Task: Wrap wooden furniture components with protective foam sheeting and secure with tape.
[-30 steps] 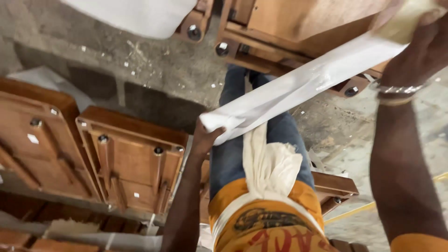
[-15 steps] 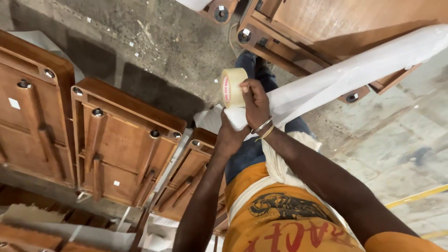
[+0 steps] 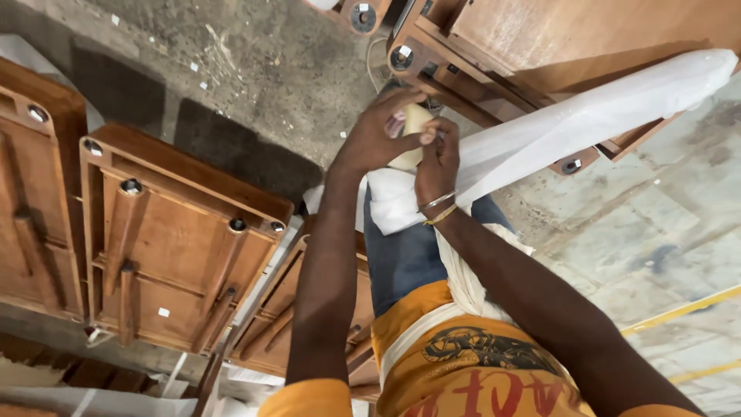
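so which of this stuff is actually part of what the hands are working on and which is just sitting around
In hand:
- roll of tape, gripped by left hand and right hand
- long part wrapped in white sheet, its near end under the hands

Lying about:
- upturned wooden tables on the floor at left
- wooden furniture at top
- yellow floor line

Single head-worn view, looking steeply down the person's own torso to the concrete floor. Close range: both forearms rise from the bottom edge, left hand and right hand meet near 12 o'clock of centre. Upturned wooden tables fill 9 o'clock, more wooden furniture at 1 o'clock. No second view to share anything with.
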